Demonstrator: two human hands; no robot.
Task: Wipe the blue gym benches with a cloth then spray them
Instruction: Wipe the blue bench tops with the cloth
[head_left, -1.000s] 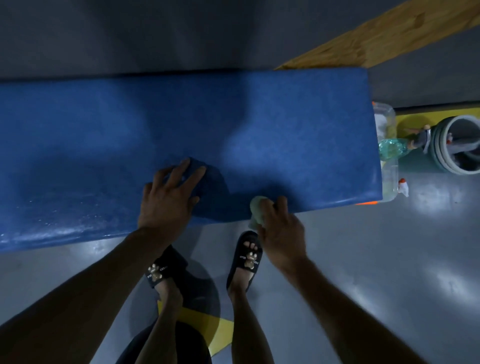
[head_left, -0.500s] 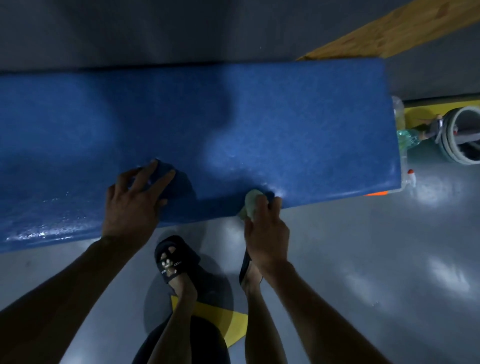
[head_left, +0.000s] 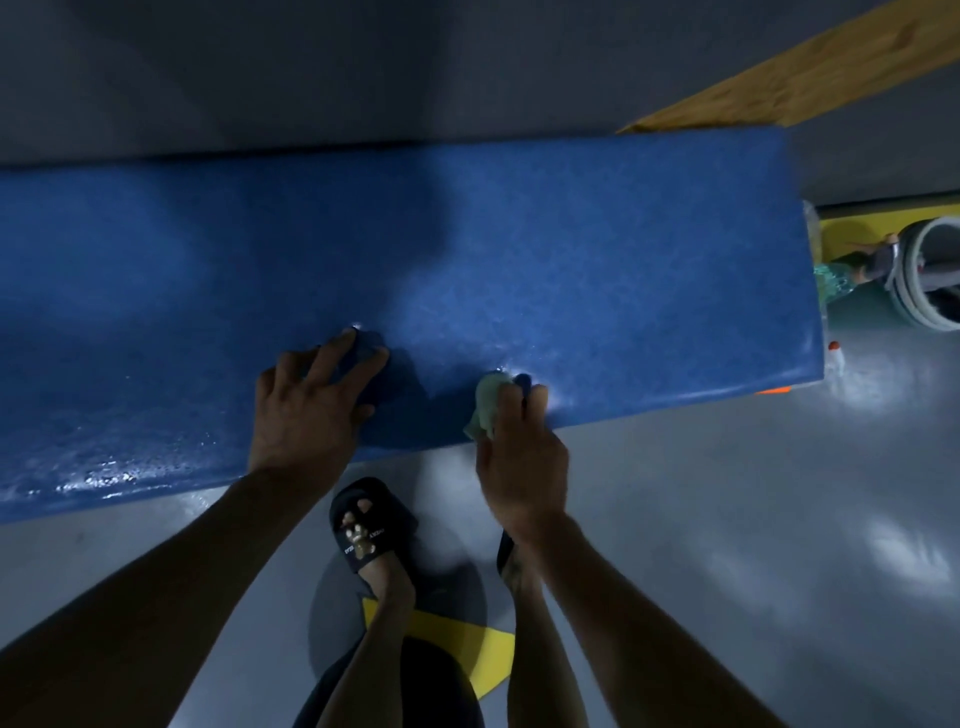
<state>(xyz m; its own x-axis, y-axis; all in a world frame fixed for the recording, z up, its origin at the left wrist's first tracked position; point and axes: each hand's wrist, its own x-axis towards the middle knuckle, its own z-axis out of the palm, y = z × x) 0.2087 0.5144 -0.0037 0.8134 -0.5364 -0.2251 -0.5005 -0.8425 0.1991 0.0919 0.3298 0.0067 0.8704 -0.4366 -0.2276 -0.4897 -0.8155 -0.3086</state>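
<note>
Bare forearms, no sleeves; black slide sandal with gold emblem; dark shorts.

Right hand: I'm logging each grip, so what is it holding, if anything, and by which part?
The right hand grips a pale green cloth, bunched in its fingers, against the blue bench's near edge. The left hand presses on the bench.

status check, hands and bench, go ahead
Left hand flat on blue bench. Right hand grips pale green cloth at near edge. Nothing in the way.
</note>
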